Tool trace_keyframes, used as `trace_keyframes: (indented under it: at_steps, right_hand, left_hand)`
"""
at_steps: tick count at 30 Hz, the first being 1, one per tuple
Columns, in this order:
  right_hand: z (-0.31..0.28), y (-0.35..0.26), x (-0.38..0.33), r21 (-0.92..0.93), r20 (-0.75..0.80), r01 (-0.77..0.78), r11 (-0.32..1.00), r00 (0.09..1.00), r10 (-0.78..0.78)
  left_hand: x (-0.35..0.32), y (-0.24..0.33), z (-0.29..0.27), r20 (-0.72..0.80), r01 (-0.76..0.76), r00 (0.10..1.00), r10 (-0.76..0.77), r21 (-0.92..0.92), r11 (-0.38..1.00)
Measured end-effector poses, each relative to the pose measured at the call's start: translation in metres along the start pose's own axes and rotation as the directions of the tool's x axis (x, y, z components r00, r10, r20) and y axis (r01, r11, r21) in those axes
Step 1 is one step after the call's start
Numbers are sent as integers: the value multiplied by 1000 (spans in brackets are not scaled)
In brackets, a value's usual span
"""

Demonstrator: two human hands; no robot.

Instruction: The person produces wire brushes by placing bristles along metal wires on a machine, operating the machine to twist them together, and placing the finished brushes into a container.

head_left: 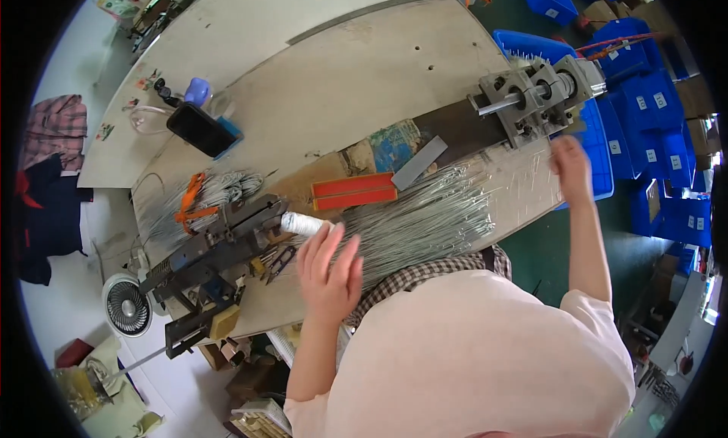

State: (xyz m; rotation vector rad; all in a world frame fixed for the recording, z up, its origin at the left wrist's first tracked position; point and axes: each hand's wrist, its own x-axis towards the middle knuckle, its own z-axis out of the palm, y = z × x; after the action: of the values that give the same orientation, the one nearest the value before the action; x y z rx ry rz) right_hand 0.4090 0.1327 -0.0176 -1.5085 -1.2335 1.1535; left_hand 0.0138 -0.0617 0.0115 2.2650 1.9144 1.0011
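My left hand (327, 275) is raised over the near edge of the workbench with its fingers spread. Its fingertips come close to a white wrapped roll (302, 224) at the end of a dark metal machine (227, 237); I cannot tell if they touch. Under and beyond that hand lies a wide bundle of thin silvery wires (425, 218). At the bench's right end my right hand (570, 165) has its fingers curled together, just below a metal clamping fixture with a rod (531, 97). Whatever is between those fingers is too small to make out.
A red open tray (353, 191) and a grey metal strip (420, 163) lie mid-bench. Farther left are a phone (202, 129) and wires tied with an orange band (191, 199). Blue bins (644, 104) stand to the right; a small fan (127, 305) stands left.
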Motion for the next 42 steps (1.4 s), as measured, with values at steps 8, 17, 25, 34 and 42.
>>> trace_keyframes:
  at_steps: [8, 17, 25, 34, 42]
  right_hand:
    - [90, -152, -23, 568, 281, 411, 713, 717, -638]
    - [119, -155, 21, -111, 173, 759, 642, 651, -739]
    - [134, -127, 6, -452, 828, 887, -100, 375, -417]
    - [135, -177, 17, -427, 455, 852, 304, 493, -741]
    - [134, -105, 2, -498, 830, 822, -277, 359, -426]
  left_hand:
    - [79, 38, 31, 646, 643, 759, -75, -726, 244]
    - [137, 7, 3, 218, 176, 956, -196, 108, 978]
    - [103, -32, -50, 158, 298, 928, -337, 226, 927]
    - [129, 6, 9, 289, 141, 944, -158, 77, 987]
    - [103, -4, -17, 264, -1, 964, -19, 78, 997]
